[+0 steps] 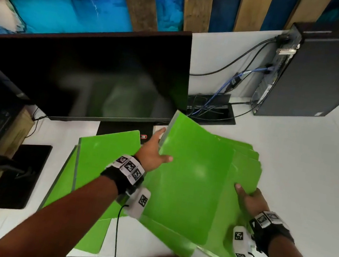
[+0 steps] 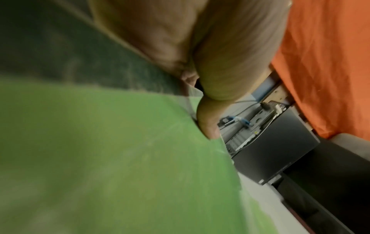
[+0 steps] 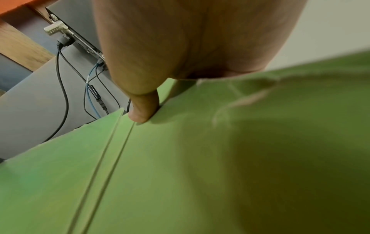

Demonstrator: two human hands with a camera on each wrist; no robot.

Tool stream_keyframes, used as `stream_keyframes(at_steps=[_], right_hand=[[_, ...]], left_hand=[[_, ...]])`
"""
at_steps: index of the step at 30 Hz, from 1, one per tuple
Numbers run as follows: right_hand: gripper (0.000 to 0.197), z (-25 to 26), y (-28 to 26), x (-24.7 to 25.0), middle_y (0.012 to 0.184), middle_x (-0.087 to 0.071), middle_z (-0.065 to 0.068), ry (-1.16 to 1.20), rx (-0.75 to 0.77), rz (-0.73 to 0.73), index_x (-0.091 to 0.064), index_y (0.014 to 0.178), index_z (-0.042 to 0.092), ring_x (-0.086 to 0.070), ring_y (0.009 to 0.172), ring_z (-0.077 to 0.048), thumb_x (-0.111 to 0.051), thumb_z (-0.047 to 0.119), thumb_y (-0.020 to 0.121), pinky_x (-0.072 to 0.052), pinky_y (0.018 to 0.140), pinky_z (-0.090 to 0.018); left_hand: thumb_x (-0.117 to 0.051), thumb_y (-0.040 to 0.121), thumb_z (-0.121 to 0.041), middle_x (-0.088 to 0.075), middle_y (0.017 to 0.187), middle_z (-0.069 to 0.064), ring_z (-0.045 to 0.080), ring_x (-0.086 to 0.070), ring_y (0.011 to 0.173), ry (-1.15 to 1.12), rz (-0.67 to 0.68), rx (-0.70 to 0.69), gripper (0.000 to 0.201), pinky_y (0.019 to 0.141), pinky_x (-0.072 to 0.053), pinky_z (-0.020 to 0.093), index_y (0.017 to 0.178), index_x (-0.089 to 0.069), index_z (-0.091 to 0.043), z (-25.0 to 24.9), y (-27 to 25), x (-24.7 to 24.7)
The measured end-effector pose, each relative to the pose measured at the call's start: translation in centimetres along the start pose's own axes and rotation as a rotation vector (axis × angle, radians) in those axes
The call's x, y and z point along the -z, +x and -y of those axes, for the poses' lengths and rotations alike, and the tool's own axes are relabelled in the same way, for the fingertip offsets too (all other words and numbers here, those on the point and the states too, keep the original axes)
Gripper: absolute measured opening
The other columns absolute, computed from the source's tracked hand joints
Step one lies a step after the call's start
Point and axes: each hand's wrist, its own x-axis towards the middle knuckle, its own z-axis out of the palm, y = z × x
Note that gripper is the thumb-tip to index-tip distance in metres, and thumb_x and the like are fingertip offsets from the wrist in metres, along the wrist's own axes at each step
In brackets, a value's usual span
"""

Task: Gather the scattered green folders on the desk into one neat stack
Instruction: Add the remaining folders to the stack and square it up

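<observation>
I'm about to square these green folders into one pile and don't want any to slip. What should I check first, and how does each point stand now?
1. Left hand grips the top folder at its left edge, thumb on top: ok.
2. Right hand holds the fanned folders on the right, thumb on top: ok.
3. Edges lined up: not ok; the folders are splayed at different angles.
4. All folders gathered: not ok; some left folders lie apart under the left forearm.
5. Near edge safe: not ok; folder corners reach past the desk edge.
6. Number of folders underneath: cannot tell.
</observation>
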Motion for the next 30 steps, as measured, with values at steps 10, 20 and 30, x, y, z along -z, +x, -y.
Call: stream_keyframes(at_steps=[10,20,30], right_hand=[[0.091,1.0,-1.3,0.4,0.128,-0.060,-0.019,0.064,-0.016,0.015,-0.050,0.130,0.010,-0.058,0.112,-0.036,-0.035,0.082,0.075,-0.043,0.096,-0.041],[0.068,0.7,-1.0,0.6,0.124,-0.059,-0.019,0.075,-0.021,0.062,-0.045,0.127,0.007,-0.057,0.095,-0.029,-0.056,0.058,0.083,-0.044,0.087,-0.037],[0.069,1.0,-0.3,0.9,0.126,-0.057,-0.021,-0.016,-0.032,0.054,-0.045,0.128,0.004,-0.057,0.103,-0.034,-0.054,0.057,0.085,-0.040,0.083,-0.034]], left_hand=[[-0.080,0.070,-0.014,-0.047,0.138,0.002,0.023,-0.049,0.122,-0.030,-0.190,0.165,0.090,0.101,-0.046,0.045,0.144,-0.032,-0.030,2.8,0.1,-4.5],[-0.072,0.080,-0.034,-0.027,0.142,0.006,0.027,-0.031,0.132,0.314,-0.036,0.122,0.089,0.111,-0.028,0.031,0.150,-0.018,-0.020,2.9,-1.5,-7.7],[-0.069,0.082,-0.033,-0.044,0.137,0.017,0.032,-0.041,0.128,0.334,-0.316,0.266,0.060,0.109,-0.028,0.034,0.136,-0.049,-0.014,8.8,-1.3,-0.2]])
